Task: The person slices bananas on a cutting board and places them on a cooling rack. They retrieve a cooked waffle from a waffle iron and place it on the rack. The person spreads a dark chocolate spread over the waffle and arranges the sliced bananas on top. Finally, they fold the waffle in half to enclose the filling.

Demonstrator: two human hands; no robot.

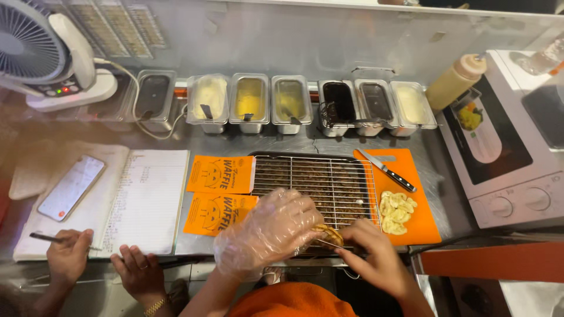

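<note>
A small golden-brown waffle (pixel 329 236) sits at the near edge of the wire rack (pixel 317 183), held between the person's two hands. The left hand (pixel 267 232), inside a loose clear plastic glove, curls over the waffle with its fingertips pressed onto its left side; the bare right hand (pixel 370 253) pinches the waffle's right end between thumb and fingers. The rack rests over a dark tray on the steel surface (pixel 440 194), just beside an orange cutting board (pixel 411 223) that carries a heap of banana slices (pixel 396 212) and a black-handled knife (pixel 386 170). Left of the rack lie two orange paper sleeves (pixel 220 191), one overlapping the other. Behind, along the back wall, runs a row of steel containers (pixel 291 100) holding pale, yellow and dark fillings (what each is cannot be told). A tan squeeze bottle (pixel 453 81) stands at the right end of that row, leaning toward a white oven (pixel 505 158). At the far left another person's two hands (pixel 100 261) rest at the edge of an open notebook (pixel 141 199), one gripping a pen; a phone (pixel 71 188) lies on the left page, and a white desk fan (pixel 44 53) stands in the corner.
</note>
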